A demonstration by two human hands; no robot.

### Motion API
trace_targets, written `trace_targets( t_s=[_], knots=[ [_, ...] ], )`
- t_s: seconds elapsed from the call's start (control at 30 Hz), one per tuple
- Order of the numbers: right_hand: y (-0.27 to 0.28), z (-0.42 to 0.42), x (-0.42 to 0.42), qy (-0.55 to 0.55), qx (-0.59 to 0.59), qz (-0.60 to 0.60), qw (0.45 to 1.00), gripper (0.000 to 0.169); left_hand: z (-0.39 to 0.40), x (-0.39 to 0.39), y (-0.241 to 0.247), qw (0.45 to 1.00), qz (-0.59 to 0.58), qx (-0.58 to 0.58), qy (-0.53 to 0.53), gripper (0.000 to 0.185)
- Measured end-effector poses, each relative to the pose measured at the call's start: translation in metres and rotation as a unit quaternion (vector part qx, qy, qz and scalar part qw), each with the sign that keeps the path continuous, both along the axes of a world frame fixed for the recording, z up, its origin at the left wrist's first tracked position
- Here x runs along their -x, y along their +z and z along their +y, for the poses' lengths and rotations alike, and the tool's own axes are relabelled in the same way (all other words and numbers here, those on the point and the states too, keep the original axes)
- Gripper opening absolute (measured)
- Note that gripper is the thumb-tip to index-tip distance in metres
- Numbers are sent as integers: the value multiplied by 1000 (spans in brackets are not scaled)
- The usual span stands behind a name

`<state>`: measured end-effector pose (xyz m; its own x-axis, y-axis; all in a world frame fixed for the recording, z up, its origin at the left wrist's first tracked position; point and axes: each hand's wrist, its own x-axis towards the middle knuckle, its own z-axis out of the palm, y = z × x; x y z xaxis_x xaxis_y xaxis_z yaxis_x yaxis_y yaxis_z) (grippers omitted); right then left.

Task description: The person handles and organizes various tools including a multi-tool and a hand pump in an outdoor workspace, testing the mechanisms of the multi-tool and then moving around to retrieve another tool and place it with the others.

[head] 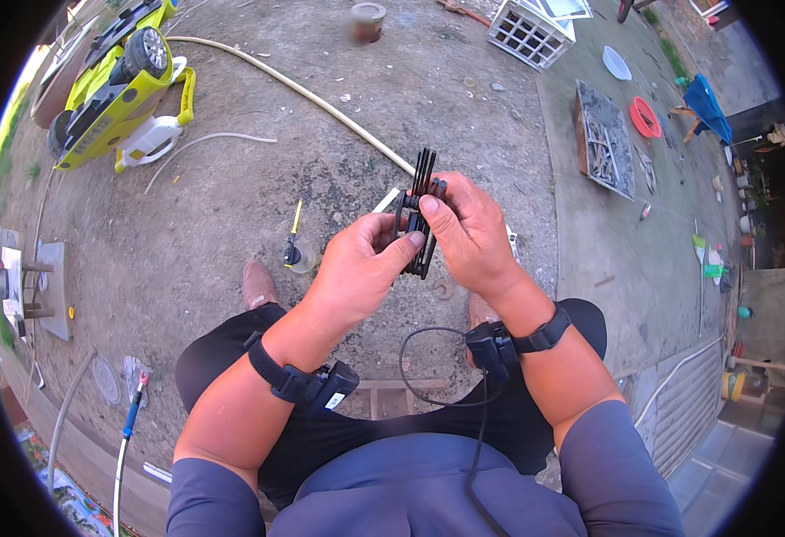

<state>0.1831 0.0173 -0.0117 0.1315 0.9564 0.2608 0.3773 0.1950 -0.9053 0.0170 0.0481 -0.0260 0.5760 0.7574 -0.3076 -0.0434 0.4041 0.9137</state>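
In front of me, both hands hold a black folding hex key set (422, 225). My left hand (359, 265) grips its lower left side, with the thumb laid across the body. My right hand (476, 228) closes on the upper right side, its thumb near the pivot end. Several thin black keys stick up past the fingers, and the fingers hide part of the body. Below, on the ground, stands a clear bottle (304, 259) with a black spray head and a yellow nozzle. A rusty open-ended metal piece (443, 290) lies between my shoes.
A pale hose (298, 94) runs along the ground up to behind my hands. An overturned yellow-green ride-on toy car (120, 101) lies at upper left. To the right are a metal tray (587, 144) of tools, a red basin (645, 117) and a white crate (530, 33).
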Motion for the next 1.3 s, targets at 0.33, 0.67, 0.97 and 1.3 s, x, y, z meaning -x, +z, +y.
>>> trace_targets(
  t_s=[0.33,0.67,0.97,1.3],
  knots=[
    [9,3,-17,88,191,126,969,30,-1,3,12,996,30,-76,48,32],
    [9,-3,-4,69,94,42,992,31,1,4,17,981,66,-153,103,35],
    [1,-7,-1,115,154,59,980,35,11,7,13,973,46,-182,133,35],
    [-6,-15,7,185,322,210,904,38,13,8,19,988,-43,14,145,38]
  ],
)
